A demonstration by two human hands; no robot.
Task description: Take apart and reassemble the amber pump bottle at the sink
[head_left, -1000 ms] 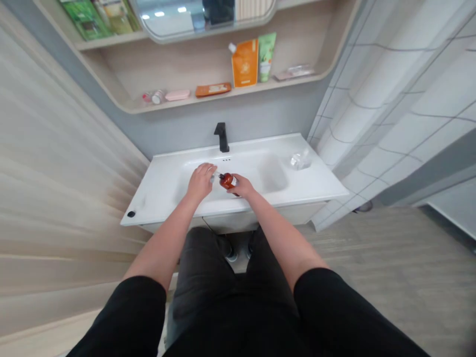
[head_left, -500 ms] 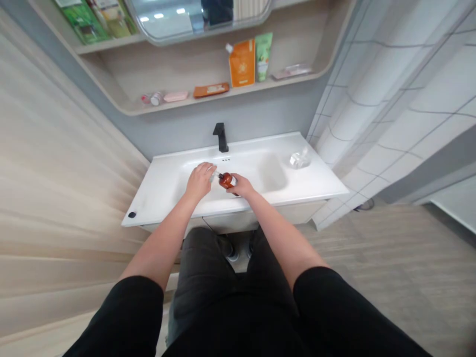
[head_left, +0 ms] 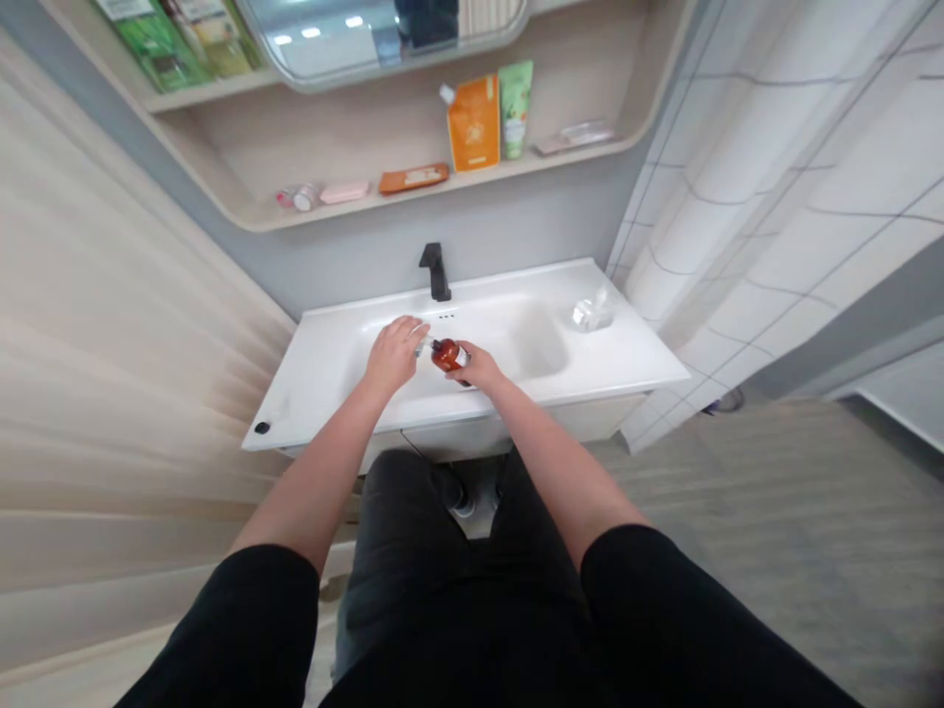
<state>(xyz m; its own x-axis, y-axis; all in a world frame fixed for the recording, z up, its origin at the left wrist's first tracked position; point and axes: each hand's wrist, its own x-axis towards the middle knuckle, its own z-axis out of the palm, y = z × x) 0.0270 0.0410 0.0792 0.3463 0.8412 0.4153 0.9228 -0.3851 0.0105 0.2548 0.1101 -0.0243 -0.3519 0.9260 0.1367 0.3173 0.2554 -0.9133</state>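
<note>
The right hand (head_left: 476,368) gripped an amber bottle (head_left: 446,355) mid-frame; the left hand (head_left: 393,357) curled just beside it, its hold unclear.

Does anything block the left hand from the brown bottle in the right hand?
Only a small pale piece lies between the left hand and the brown bottle in the right hand; it may be the bottle's pump, too small to tell.

Free room across the white basin (head_left: 535,342) right of the right hand (head_left: 476,366), black faucet (head_left: 437,275) behind, plastic packet (head_left: 592,315) farther right
</note>
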